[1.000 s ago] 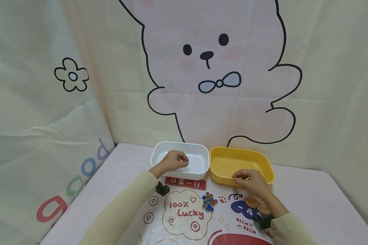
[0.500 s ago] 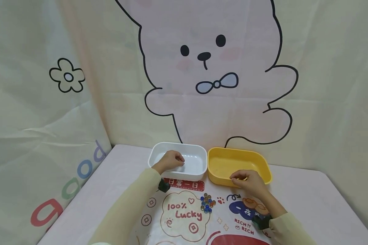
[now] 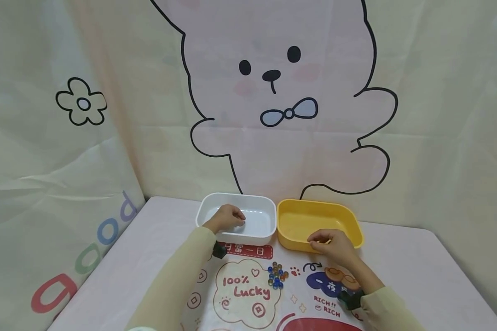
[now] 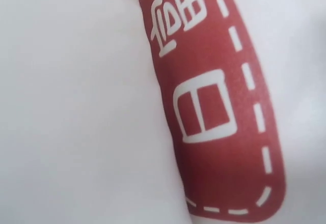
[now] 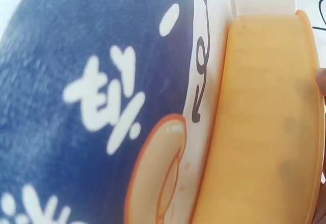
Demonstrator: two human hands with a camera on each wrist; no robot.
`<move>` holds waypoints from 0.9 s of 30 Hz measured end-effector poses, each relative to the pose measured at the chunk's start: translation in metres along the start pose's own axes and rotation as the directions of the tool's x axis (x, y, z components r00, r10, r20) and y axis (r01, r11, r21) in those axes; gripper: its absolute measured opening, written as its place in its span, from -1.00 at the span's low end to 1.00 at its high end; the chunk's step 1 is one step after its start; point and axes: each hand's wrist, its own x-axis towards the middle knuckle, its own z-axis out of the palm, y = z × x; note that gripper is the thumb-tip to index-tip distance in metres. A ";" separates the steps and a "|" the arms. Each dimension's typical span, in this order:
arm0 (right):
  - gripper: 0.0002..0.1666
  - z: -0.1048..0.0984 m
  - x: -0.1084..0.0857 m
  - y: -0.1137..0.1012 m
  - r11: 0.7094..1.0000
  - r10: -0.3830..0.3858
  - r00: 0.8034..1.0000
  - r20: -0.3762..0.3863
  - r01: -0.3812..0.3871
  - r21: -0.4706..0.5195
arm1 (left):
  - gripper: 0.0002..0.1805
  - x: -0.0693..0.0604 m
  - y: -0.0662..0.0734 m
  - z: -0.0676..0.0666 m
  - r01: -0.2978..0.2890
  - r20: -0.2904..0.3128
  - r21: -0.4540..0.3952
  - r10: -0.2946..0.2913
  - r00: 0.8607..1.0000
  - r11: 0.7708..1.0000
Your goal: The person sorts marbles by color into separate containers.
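Left hand over rectangular white plastic tub, right hand at rectangular yellow plastic tub's near rim, each grip impossible to tell, round blue-and-amber glassy marbles clustered on printed cloth.

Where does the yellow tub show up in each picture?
Head: yellow tub below centre, just right of the white tub.
Left wrist: not in it.
Right wrist: a tall band along the right side.
Shared landmark, head and right wrist: the curly arrow printed near it.
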 end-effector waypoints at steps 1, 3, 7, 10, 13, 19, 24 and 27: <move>-0.86 0.000 0.000 0.000 1.000 0.002 1.000 0.000 -0.002 0.002 | -0.93 0.001 -0.001 0.001 0.006 0.004 -0.006 -0.006 1.000 1.000; -0.85 0.000 0.000 -0.001 1.000 0.009 1.000 0.002 -0.009 0.006 | -0.91 0.002 -0.004 0.001 0.014 0.009 -0.026 -0.013 1.000 1.000; -0.85 0.000 0.000 -0.002 1.000 0.011 1.000 0.007 -0.011 0.012 | -0.91 0.005 -0.007 0.002 0.026 0.014 -0.056 -0.025 1.000 0.998; -0.86 0.000 0.000 -0.002 1.000 0.012 1.000 0.010 -0.012 0.013 | -0.92 0.007 -0.009 0.003 0.030 0.011 -0.061 -0.029 1.000 0.998; -0.86 0.000 0.001 -0.002 1.000 0.014 1.000 0.007 -0.014 0.009 | -0.93 0.009 -0.010 0.004 0.032 0.001 -0.059 -0.032 0.999 0.998; -0.86 0.000 0.002 -0.003 1.000 0.012 1.000 0.004 -0.012 0.011 | -0.92 0.011 -0.011 0.005 0.032 -0.009 -0.063 -0.033 0.999 0.998; -0.86 0.001 0.002 -0.003 1.000 0.008 1.000 -0.004 -0.008 0.015 | -0.92 0.011 -0.011 0.005 0.034 -0.012 -0.058 -0.034 0.999 0.998; -0.86 0.002 0.001 -0.002 1.000 0.005 1.000 -0.013 -0.005 0.011 | -0.91 0.011 -0.011 0.005 0.036 -0.009 -0.053 -0.037 0.999 0.998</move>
